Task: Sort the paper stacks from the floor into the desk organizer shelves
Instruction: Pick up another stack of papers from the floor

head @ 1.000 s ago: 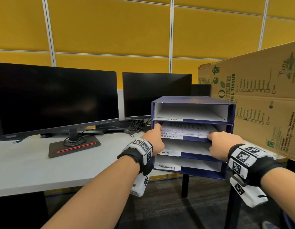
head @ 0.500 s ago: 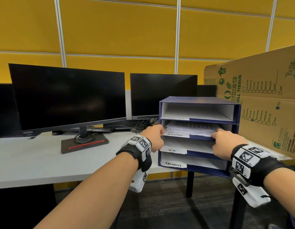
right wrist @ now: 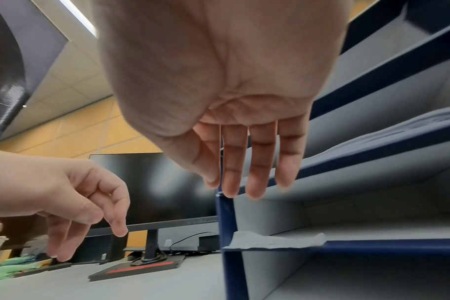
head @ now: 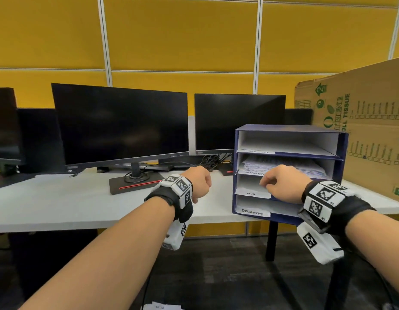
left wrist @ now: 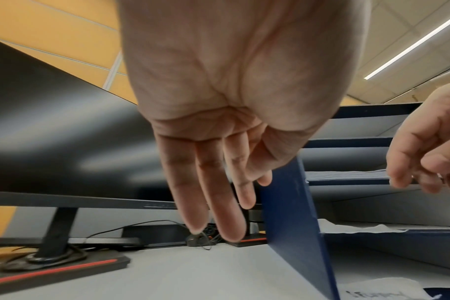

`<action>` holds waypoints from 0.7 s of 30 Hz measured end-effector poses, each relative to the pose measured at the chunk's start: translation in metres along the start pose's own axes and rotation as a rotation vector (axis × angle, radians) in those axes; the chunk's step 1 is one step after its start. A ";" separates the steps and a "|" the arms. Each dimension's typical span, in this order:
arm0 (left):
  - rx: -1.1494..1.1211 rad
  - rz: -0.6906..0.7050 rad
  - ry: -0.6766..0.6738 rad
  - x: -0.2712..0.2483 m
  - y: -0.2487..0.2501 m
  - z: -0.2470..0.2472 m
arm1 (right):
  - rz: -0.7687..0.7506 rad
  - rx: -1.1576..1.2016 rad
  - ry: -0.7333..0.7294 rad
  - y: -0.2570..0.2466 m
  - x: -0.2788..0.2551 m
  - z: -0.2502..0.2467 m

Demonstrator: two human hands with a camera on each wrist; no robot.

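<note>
Two bare hands, left (head: 199, 182) and right (head: 283, 183), one blue four-shelf cardboard organizer (head: 344, 157), one paper stack (head: 283, 163), three handwritten labels visible, two black monitors, one brown carton (head: 361, 135).

Both hands (head: 199, 182) (head: 283, 183) pulled back off paper stack (head: 283, 165), now empty.

Blue four-shelf desk organizer (head: 290, 130) upright on desk, white paper stack (head: 283, 166) flat in second shelf
</note>
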State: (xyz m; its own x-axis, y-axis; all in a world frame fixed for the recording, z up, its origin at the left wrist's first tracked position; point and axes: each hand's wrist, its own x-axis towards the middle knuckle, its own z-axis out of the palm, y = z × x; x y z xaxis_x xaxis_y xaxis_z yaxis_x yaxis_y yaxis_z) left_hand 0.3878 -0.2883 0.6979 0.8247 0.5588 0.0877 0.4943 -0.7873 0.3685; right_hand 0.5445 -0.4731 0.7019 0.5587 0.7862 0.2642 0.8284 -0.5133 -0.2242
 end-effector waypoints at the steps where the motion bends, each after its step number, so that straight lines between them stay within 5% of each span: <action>1: -0.005 -0.017 0.002 -0.005 -0.007 -0.004 | -0.025 0.003 -0.012 -0.007 0.003 0.004; 10: -0.030 -0.259 0.030 -0.045 -0.091 -0.007 | -0.161 0.091 -0.150 -0.066 0.025 0.064; 21: -0.162 -0.461 0.021 -0.089 -0.193 0.057 | -0.215 0.160 -0.389 -0.105 0.027 0.179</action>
State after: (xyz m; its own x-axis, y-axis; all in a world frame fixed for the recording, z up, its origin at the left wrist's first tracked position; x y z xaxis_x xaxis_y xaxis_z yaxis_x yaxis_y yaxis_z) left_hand 0.2350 -0.2009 0.5668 0.5237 0.8460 -0.1002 0.7561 -0.4074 0.5121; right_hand 0.4652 -0.3362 0.5649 0.2928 0.9552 -0.0436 0.8901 -0.2890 -0.3525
